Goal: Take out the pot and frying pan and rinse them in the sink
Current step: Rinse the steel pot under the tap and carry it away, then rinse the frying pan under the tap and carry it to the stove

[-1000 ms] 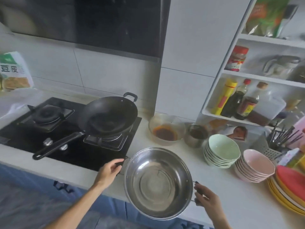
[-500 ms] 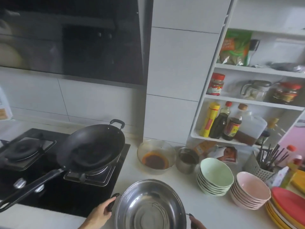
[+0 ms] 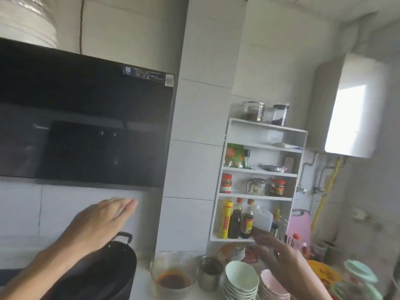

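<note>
The black frying pan (image 3: 112, 267) shows at the bottom left, its small loop handle toward the wall; my left forearm crosses in front of it. My left hand (image 3: 101, 221) is raised above the pan, fingers stretched out, holding nothing. My right hand (image 3: 279, 256) is lifted in front of the bowls, blurred, fingers spread and empty. The steel pot is out of view below the frame. No sink is visible.
A black range hood (image 3: 86, 126) fills the left. A white spice rack (image 3: 259, 180) with bottles and jars stands at the wall. On the counter sit a glass bowl of red sauce (image 3: 173, 276), a steel cup (image 3: 211, 272), stacked green bowls (image 3: 241, 280) and pink bowls (image 3: 272, 286).
The view has tilted sharply upward. Both hands have let go of the steel pot's handles and risen into the air; the pot has dropped out of the frame.
</note>
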`<state>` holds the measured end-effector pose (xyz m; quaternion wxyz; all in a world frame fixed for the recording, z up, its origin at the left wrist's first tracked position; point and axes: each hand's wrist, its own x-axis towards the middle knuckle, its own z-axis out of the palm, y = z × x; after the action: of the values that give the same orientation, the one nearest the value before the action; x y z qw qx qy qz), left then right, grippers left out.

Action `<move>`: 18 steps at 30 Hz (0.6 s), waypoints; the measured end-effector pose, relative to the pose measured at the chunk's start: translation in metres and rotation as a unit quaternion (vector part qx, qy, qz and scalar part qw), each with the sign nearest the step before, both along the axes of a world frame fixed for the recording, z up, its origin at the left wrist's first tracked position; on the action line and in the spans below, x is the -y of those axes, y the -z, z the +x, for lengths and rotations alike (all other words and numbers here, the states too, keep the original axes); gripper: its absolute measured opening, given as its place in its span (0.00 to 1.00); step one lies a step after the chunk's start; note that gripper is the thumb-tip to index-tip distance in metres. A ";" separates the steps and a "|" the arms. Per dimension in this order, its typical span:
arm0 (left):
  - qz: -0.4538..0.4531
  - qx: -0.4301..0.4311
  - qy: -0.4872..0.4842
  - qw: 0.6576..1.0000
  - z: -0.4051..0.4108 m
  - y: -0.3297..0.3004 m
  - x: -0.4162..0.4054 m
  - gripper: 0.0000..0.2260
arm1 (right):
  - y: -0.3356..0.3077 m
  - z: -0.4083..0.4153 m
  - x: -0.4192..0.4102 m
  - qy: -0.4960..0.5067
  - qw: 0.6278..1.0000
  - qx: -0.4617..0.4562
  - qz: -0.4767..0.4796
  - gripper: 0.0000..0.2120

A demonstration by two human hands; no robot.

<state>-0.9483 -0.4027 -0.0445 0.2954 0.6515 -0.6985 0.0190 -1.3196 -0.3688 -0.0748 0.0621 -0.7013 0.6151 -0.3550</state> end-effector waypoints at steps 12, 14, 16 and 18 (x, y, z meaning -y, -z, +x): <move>-0.020 -0.036 0.206 0.978 -0.119 -0.065 -0.064 0.27 | -0.106 -0.038 -0.194 0.276 0.957 -0.074 -0.048 0.14; -0.013 -0.036 0.232 0.972 -0.143 -0.059 -0.069 0.31 | -0.102 -0.060 -0.224 0.318 0.943 -0.088 -0.037 0.19; -0.010 -0.013 0.237 0.971 -0.174 -0.056 -0.081 0.28 | -0.099 -0.081 -0.253 0.368 0.925 -0.089 -0.033 0.21; -0.019 0.009 0.252 0.967 -0.210 -0.053 -0.089 0.29 | -0.096 -0.103 -0.284 0.409 0.908 -0.086 -0.020 0.20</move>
<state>-1.1584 -0.3135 0.0082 0.2970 0.4483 -0.8423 -0.0369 -1.4221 -0.0849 0.0207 -0.1556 -0.4175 0.8435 -0.3000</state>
